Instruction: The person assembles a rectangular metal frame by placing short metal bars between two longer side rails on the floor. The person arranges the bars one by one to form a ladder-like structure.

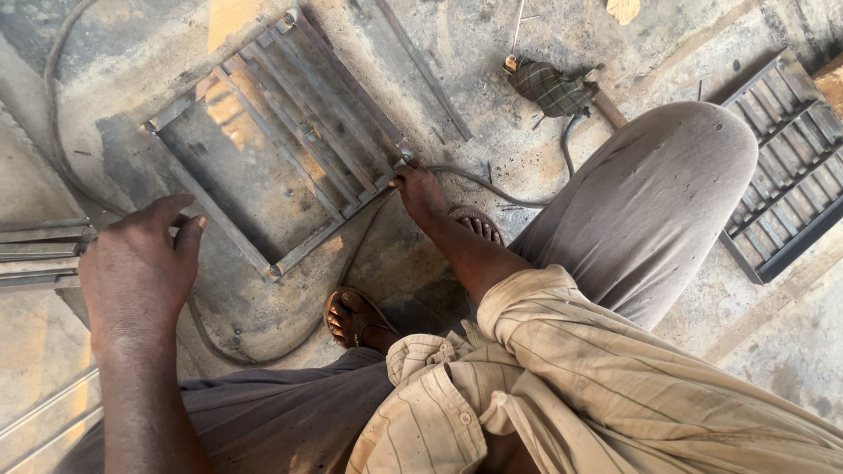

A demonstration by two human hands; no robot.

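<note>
Two hands busy: right hand [420, 193] pinches the near corner of the metal grille frame [281, 140] lying flat on the concrete floor [527, 158]; left hand [140, 263], fingers loosely spread, holding nothing, hovers by stacked steel bars [39, 250]; best to grip the corner firmly, keeping the frame flat.

A flat metal frame [281, 140] lies on the dirty floor. It is a grey rectangle, turned at a slant. Thin bars run side by side along its far half. The near half is open, so the floor shows through. Its right corner touches the right hand [420, 191].
</note>
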